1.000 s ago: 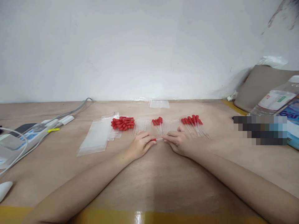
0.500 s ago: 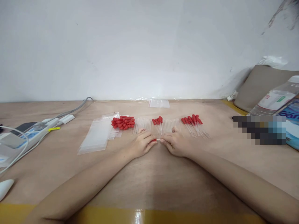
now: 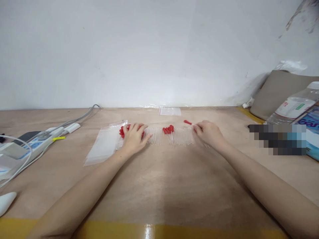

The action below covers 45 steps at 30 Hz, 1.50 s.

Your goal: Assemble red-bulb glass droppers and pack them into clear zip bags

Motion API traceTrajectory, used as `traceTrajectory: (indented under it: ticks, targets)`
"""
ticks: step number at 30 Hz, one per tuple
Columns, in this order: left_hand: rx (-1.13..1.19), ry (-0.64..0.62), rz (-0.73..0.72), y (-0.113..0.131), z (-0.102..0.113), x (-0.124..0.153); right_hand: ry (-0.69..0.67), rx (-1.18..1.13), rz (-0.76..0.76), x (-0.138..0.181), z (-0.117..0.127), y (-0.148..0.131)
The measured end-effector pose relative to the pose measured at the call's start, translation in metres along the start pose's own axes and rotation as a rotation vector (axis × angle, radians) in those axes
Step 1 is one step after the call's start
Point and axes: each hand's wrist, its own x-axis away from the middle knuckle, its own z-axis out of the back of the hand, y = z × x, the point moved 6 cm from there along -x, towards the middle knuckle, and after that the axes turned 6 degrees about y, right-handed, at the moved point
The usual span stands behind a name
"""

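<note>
Head view: your left hand (image 3: 134, 135) lies on the red bulbs (image 3: 121, 131) on the tabletop (image 3: 164, 186), its grip spread flat and holding nothing. Your right hand (image 3: 209, 133) has its grip pinched on a red-capped dropper (image 3: 188, 122), just beyond the glass tubes (image 3: 183, 136).

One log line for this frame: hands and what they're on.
left hand: open, on red bulbs | right hand: pinches dropper | clear tubes: rowed between hands | bags: left of bulbs

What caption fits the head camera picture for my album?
Left hand on the pile of red bulbs, right hand holding a red-tipped dropper beside rows of clear tubes.
</note>
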Motion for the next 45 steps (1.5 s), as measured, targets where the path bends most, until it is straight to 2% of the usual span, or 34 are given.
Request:
traceTrajectory:
  ticks: [3, 7, 12, 18, 23, 32, 36, 40, 45]
  targets:
    - [-0.087, -0.001, 0.087, -0.028, -0.001, -0.005, 0.041, 0.128, -0.149, -0.005, 0.003, 0.027]
    - [-0.115, -0.026, 0.111, -0.043, -0.005, -0.004, 0.032, 0.228, -0.151, 0.004, -0.002, 0.023]
    - [-0.091, -0.053, 0.091, -0.041, -0.011, -0.001, -0.041, 0.355, -0.089, 0.012, -0.009, 0.013]
    - [-0.12, -0.04, 0.092, -0.04, -0.011, -0.001, -0.007, 0.269, -0.057, 0.009, -0.017, 0.008]
    - [-0.128, -0.028, 0.117, -0.041, -0.011, -0.002, -0.157, 0.175, -0.115, 0.007, -0.033, 0.005]
    - [-0.12, -0.037, 0.126, -0.04, -0.009, -0.003, -0.252, 0.126, -0.229, 0.005, -0.036, 0.008]
    - [-0.117, -0.04, 0.146, -0.042, -0.007, -0.006, -0.195, 0.146, -0.216, 0.005, -0.033, 0.006]
    - [-0.157, -0.022, 0.099, -0.039, -0.006, -0.008, -0.025, 0.097, -0.192, 0.004, -0.024, 0.002]
    - [-0.162, -0.035, 0.032, -0.036, -0.011, -0.004, 0.184, -0.057, 0.016, 0.016, -0.02, -0.019]
